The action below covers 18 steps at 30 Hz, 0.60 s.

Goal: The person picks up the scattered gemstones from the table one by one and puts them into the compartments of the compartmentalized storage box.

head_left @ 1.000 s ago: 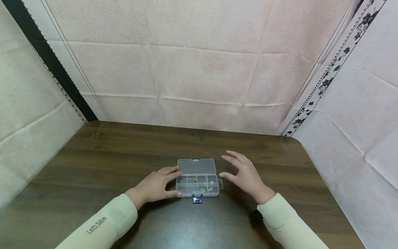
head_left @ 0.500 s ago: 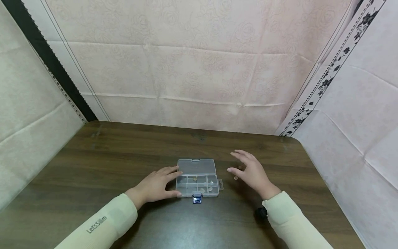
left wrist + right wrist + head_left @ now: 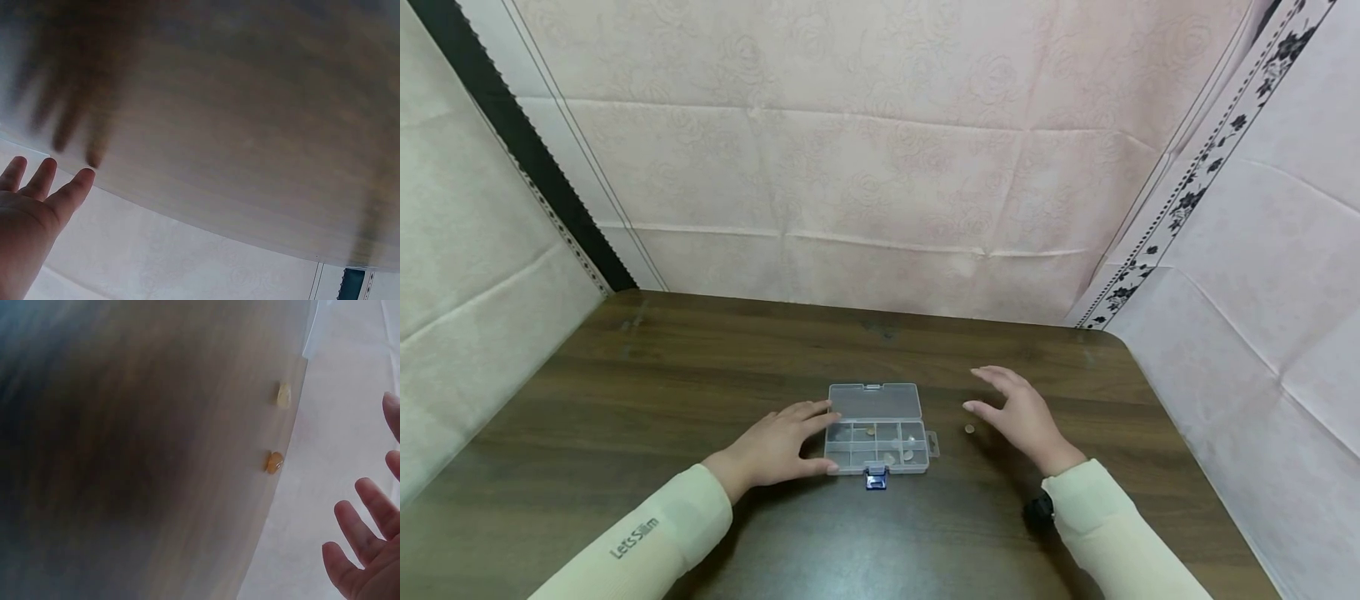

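A clear plastic compartment box (image 3: 877, 430) lies on the table with its lid folded back. Several small bits sit in its compartments, and a blue shiny piece (image 3: 876, 478) is at its front edge. My left hand (image 3: 778, 443) rests at the box's left side, fingers spread, thumb and index tips touching the edge. Right of the box, my right hand (image 3: 1019, 417) hovers with fingers spread and nothing held. A small round bead (image 3: 969, 429) lies on the table below its thumb. The right wrist view has two small stones, one pale (image 3: 284, 395) and one orange (image 3: 274, 462).
The dark wooden table (image 3: 737, 350) extends around the box. Pale patterned cloth (image 3: 850, 183) hangs behind it and at both sides. A clear hanging tab (image 3: 932, 444) sticks out from the box's right side.
My right hand has moved right, away from the box. Small beads have appeared on the table where it was; one shows in the head view now. The left hand and box have stayed still.
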Available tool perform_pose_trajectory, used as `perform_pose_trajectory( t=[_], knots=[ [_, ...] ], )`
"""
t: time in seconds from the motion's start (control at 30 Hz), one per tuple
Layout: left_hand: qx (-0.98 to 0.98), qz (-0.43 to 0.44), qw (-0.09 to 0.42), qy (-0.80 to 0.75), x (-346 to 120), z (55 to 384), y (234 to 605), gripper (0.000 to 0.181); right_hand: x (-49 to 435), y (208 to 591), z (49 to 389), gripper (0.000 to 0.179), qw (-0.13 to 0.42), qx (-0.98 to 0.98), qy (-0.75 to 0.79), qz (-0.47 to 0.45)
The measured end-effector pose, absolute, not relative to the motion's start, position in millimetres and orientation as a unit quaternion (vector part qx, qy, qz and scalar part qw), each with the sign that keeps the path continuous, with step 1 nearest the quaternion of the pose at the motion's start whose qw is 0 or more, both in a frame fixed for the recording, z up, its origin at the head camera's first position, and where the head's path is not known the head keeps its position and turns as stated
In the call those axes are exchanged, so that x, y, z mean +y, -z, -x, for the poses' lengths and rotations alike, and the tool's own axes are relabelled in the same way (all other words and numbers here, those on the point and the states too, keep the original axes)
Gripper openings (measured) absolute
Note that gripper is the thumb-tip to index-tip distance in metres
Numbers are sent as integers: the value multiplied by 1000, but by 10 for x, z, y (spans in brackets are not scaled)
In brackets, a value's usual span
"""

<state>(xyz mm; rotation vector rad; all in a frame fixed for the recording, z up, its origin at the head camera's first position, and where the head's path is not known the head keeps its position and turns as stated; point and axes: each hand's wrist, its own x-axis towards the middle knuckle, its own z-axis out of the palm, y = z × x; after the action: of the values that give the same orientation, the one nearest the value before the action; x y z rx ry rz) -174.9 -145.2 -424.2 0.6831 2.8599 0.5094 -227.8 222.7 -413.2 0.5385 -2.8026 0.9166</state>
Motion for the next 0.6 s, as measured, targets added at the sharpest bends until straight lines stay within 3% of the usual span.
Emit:
perform_pose_trajectory(
  t=[0.6],
  knots=[
    [953,-238,80,-171,-1461,1759,4258,78,2345,4176,2393,50,15,-939,-313,-142]
  ],
)
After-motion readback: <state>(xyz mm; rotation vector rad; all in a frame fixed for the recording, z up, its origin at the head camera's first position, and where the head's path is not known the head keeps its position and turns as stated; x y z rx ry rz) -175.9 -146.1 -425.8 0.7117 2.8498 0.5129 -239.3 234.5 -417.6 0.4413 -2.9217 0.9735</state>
